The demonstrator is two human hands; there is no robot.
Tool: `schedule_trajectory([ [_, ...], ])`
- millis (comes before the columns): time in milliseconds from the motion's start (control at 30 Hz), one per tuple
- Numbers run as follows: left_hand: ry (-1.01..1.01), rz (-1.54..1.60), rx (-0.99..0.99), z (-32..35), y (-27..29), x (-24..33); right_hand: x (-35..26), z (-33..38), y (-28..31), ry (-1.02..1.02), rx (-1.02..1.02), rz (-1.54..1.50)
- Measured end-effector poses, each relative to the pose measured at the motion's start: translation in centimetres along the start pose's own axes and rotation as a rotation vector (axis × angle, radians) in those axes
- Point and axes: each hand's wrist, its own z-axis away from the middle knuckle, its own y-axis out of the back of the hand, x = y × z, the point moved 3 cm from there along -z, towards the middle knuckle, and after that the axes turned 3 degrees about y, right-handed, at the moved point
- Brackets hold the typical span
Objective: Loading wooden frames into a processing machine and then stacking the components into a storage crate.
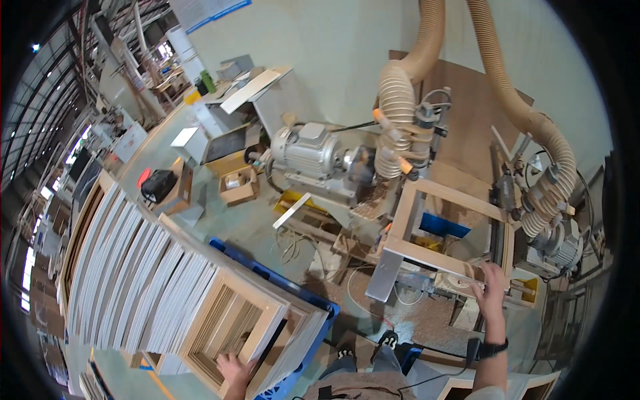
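Pale wood makes up the frame (433,259) that lies on the machine (497,177) at the right, between its two tan hoses (493,67). It lies roughly flat, its opening facing up; its longer rails appear to run from left to right, slanting toward the near right. A silvery face shows at its near left corner, and a blue panel (443,225) shows through the opening.

The right hand (491,288) is at the near right corner, fingers bent over the rail; whether that grip is clamped or only resting, I cannot tell. The left hand (235,370) touches the front frame (261,328) of a stack (133,287) at the left; its grip is likewise too hidden to tell. The stacked frames stand on edge, their row running from the near middle to the far left, with a blue pallet (230,253) under the near end.

Wood shavings (423,327) cover the greenish floor (247,227) in front of the machine. A grey motor (310,150) sits left of the frame, another (557,247) right of it. An open carton (239,188) is on the floor farther left. A pale wall (327,60) closes the far side; at the far left the hall stretches away under a dark roof (43,100).
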Motion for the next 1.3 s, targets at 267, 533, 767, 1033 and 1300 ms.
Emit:
schedule_trajectory([
  [267, -0.178, -0.278, -0.227, -2.1, 3.8, 5.7, 21.9, 36.2, 2.8, -1.292, 0.608, 0.078],
  [533, -0.846, 0.350, -0.040, -6.0, 4.5, 25.2, 20.3, 49.8, -11.9, -1.895, 0.418, -0.093],
  [767, -1.460, 0.547, -0.215, 0.8, 4.6, 52.7, 17.7, 48.1, -6.2, -1.566, 1.188, -0.349],
  [1033, -1.406, 0.183, -0.279, 0.7, -3.9, 58.7, 3.4, 34.9, 4.4, -0.959, 1.039, -0.468],
  [1300, -1.634, 0.094, -0.556, 6.1, 1.4, 43.0, -0.7, 12.8, 13.0, -0.180, -0.043, 0.060],
])
